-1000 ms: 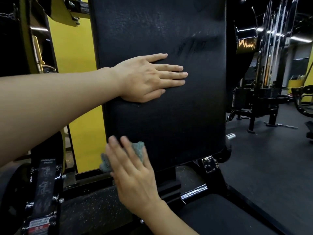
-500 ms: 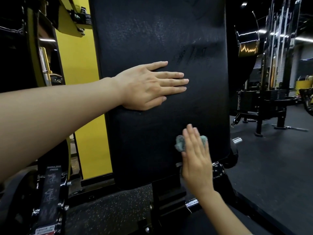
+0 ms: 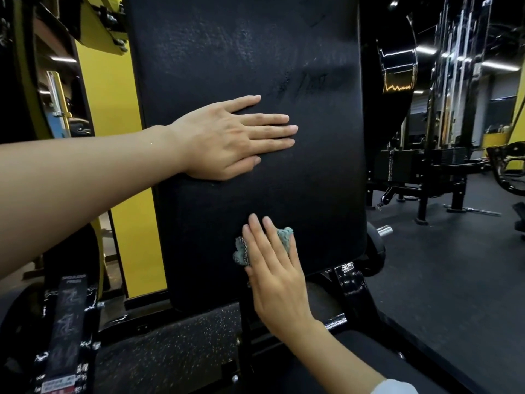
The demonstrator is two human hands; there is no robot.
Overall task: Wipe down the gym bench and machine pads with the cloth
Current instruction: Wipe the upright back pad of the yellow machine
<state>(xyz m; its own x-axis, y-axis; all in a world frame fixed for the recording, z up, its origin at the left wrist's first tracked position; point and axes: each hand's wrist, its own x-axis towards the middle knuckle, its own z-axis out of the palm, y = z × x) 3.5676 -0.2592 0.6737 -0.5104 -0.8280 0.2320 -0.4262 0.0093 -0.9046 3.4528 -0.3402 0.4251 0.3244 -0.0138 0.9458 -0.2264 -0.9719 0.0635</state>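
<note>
- Since the earlier frame, the right hand (image 3: 274, 268) has slid the cloth (image 3: 285, 236) leftward, from near the pad's (image 3: 227, 58) right edge to its lower middle.
- Its straight fingers press the cloth against the pad.
- Left hand (image 3: 227, 137) lies flat higher up the pad, fingers extended, grasping nothing.

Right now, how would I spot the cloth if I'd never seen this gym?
Find the tall black back pad in the middle of the view. Near its lower edge the right hand presses flat on a small crumpled cloth. It alone is pale blue-green and fuzzy against the black pad.
</note>
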